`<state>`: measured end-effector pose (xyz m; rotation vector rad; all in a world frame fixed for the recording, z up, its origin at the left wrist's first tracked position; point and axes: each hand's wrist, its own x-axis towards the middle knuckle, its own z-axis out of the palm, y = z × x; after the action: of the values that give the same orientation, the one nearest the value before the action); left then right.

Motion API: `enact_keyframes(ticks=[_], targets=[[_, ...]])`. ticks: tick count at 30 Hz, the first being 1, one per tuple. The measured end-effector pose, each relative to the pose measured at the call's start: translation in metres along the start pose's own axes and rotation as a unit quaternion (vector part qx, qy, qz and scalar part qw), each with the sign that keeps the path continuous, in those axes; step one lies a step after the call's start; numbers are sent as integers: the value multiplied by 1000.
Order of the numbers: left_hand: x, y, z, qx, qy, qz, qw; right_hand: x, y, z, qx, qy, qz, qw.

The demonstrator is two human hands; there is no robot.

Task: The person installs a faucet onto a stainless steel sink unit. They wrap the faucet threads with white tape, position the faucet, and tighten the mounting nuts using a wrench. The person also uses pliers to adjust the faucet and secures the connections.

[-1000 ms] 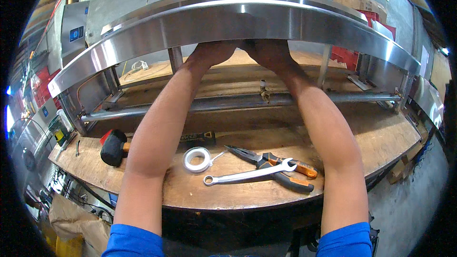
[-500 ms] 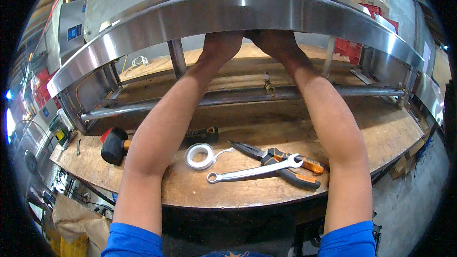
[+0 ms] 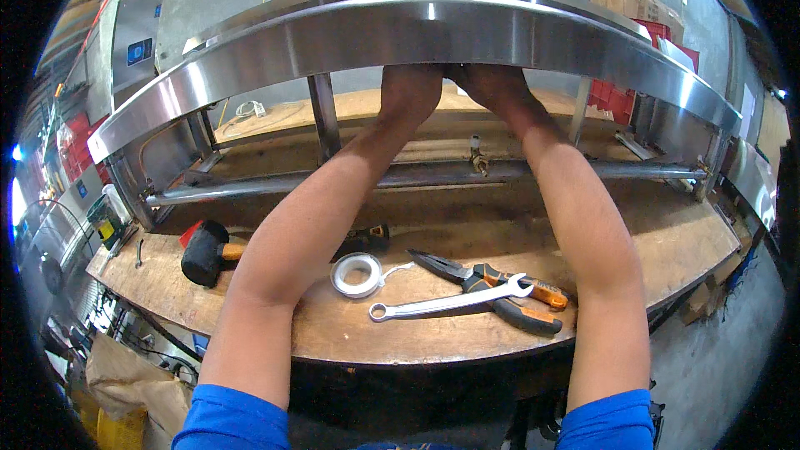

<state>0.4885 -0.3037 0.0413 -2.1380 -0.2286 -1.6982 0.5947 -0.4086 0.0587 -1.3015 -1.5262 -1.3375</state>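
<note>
Both my arms reach forward beneath the front panel of a stainless steel frame (image 3: 333, 37) standing on a wooden bench. My left hand (image 3: 410, 93) and my right hand (image 3: 492, 90) are close together under that panel. Their fingers are hidden behind the steel, so what they touch or hold does not show. Below them a metal pipe (image 3: 417, 175) runs across the frame, and a small brass valve (image 3: 478, 158) sits on it near my right forearm. Between my forearms lie a roll of white tape (image 3: 357, 275), a combination wrench (image 3: 450, 300) and long-nose pliers (image 3: 500, 283) with orange and black handles.
A black-headed mallet (image 3: 204, 254) lies left of my left forearm, its handle passing beneath it. A small wrench (image 3: 139, 253) lies near the left edge of the wooden bench (image 3: 433, 346). Cardboard (image 3: 637, 8) and red crates (image 3: 612, 98) stand behind on the right.
My view has shifted slightly, so the frame and tools appear a little lower and further right. My hands remain under the panel, now slightly closer together.
</note>
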Motion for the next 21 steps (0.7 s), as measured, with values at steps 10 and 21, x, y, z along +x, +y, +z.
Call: enact_keyframes(ticks=[10,21], targets=[[21,0,-33,-349,-268,-233,867,-9,11,-19,59,-31,11,998],[10,17,-22,-151,-160,-116,969,-5,11,-41,143,-118,47,982]])
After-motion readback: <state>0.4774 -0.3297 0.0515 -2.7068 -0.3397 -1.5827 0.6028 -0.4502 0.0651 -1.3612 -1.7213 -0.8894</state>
